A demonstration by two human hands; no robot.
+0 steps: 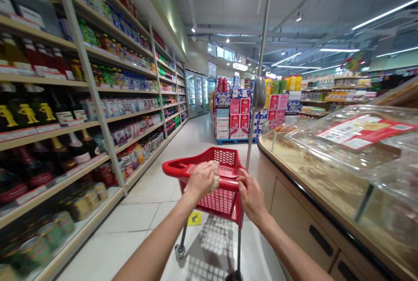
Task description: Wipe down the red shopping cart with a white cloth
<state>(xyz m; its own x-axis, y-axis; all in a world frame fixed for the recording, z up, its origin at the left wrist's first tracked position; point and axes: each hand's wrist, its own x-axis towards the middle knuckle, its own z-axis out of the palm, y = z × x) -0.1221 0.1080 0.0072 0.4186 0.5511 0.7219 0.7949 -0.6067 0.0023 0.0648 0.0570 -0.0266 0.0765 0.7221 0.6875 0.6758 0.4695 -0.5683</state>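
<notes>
A red plastic shopping cart with a perforated basket stands in front of me, its thick red handle turned at an angle. My left hand is closed round a crumpled cream cloth and rests over the handle bar. At the cart's right rear corner, my right hand curls its fingers and thumb against the end of the handle. Part of the basket's inside is hidden by the hands; the red basket wall shows between them.
Shelves of bottles and cans line the left. On the right, a wooden counter carries clear plastic food boxes. A metal pole rises ahead, with stacked cartons beyond. Tiled floor runs along the aisle.
</notes>
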